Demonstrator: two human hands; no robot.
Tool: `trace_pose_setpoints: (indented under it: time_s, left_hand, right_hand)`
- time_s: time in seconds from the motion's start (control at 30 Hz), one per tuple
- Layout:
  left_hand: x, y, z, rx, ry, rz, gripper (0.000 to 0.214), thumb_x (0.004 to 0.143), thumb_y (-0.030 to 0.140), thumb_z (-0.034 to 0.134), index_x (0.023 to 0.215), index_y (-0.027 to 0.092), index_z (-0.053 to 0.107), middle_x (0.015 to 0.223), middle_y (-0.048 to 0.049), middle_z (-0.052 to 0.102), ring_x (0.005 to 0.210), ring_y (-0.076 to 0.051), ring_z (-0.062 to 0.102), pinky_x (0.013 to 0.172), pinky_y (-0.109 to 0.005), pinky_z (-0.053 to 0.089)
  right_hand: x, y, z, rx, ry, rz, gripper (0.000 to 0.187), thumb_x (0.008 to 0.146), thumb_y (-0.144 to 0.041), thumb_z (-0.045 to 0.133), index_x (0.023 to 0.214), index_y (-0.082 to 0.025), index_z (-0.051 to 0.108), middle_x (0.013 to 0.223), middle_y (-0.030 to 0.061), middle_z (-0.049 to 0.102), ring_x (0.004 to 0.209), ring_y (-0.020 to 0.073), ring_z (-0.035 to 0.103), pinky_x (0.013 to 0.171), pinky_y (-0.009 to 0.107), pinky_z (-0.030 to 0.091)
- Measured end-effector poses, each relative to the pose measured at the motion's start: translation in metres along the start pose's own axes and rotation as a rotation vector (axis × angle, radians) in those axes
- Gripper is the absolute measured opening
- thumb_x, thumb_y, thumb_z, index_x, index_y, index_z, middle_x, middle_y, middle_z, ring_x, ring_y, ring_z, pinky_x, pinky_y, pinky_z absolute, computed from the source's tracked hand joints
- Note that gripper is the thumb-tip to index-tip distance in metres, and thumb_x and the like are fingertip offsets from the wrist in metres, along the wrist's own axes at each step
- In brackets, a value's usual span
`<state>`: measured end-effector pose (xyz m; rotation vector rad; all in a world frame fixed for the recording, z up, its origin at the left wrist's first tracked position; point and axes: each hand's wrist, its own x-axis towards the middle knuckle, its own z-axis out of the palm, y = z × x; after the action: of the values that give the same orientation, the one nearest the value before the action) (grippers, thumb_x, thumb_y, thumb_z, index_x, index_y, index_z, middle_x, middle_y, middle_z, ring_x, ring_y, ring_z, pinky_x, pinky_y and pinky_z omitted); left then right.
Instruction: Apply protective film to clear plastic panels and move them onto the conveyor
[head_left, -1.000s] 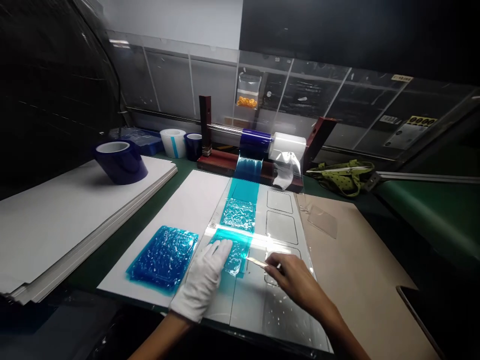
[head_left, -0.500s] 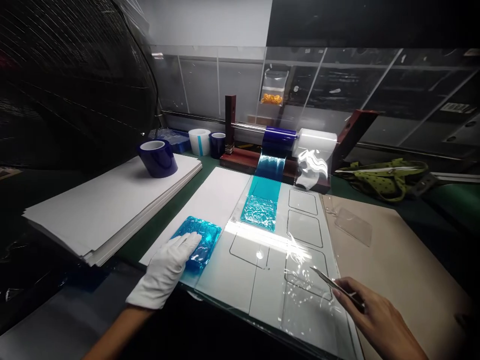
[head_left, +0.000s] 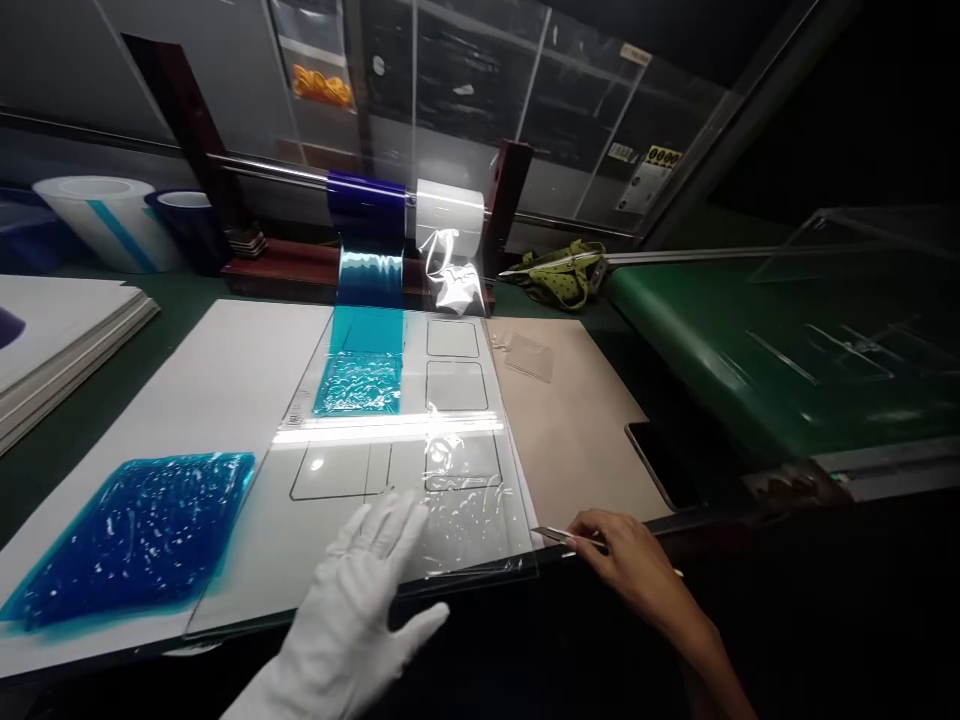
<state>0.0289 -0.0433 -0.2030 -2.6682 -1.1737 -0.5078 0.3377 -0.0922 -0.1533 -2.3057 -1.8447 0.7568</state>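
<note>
My left hand [head_left: 364,590], in a white glove, is open with its fingers outstretched at the front edge of the clear plate [head_left: 259,570]; whether it touches the plate I cannot tell. Between the bare fingers of my right hand [head_left: 637,565] is a pair of metal tweezers [head_left: 559,536], its tip pointing left near the plate's right front corner. Black rounded outlines show on the plate. A shiny blue stack of film pieces [head_left: 142,530] lies to the left. Farther back, blue film [head_left: 367,328] runs down from its roll [head_left: 366,205] onto a crinkled rectangular piece [head_left: 358,385].
A clear film roll [head_left: 450,215] shares the rod of the wooden stand [head_left: 277,268]. White sheets [head_left: 67,335] are piled at left. Brown board [head_left: 577,410], a dark phone [head_left: 660,465] and a green conveyor belt [head_left: 750,350] lie to the right. A green pouch [head_left: 562,272] sits behind.
My left hand has left the blue stack and moved right to the plate's front edge. My right hand, still holding the tweezers, has drawn back off the plate. The view has swung right.
</note>
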Motion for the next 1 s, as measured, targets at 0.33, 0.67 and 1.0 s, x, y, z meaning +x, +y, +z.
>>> trace_pose_setpoints:
  time_s: [0.33, 0.67, 1.0]
  left_hand:
    - [0.028, 0.034, 0.019, -0.130, -0.123, 0.092, 0.071, 0.077, 0.045, 0.066, 0.138, 0.015, 0.042, 0.138, -0.0094, 0.054, 0.125, -0.027, 0.052, 0.103, -0.042, 0.049]
    - [0.036, 0.035, 0.021, -0.097, 0.104, 0.137, 0.051, 0.083, 0.008, 0.046, 0.134, 0.010, 0.046, 0.134, -0.0100, 0.057, 0.125, -0.024, 0.052, 0.101, -0.040, 0.050]
    - [0.007, 0.048, 0.033, 0.075, 0.223, 0.197, 0.046, 0.085, 0.002, 0.038, 0.124, 0.018, 0.057, 0.128, 0.0006, 0.062, 0.120, -0.013, 0.055, 0.117, -0.031, 0.026]
  right_hand:
    - [0.013, -0.002, 0.015, 0.318, -0.181, -0.124, 0.021, 0.085, -0.041, 0.057, 0.089, -0.024, 0.069, 0.093, 0.0021, 0.069, 0.094, 0.0227, 0.060, 0.082, 0.033, 0.042]
    - [0.022, 0.016, 0.013, 0.476, -0.247, -0.165, 0.026, 0.080, -0.046, 0.065, 0.095, -0.025, 0.068, 0.099, 0.0014, 0.065, 0.096, 0.0223, 0.059, 0.079, 0.031, 0.043]
    - [0.054, 0.051, 0.010, 0.058, 0.272, -0.075, 0.023, 0.090, -0.034, 0.049, 0.098, -0.021, 0.065, 0.098, 0.0048, 0.069, 0.089, 0.0233, 0.062, 0.076, 0.034, 0.046]
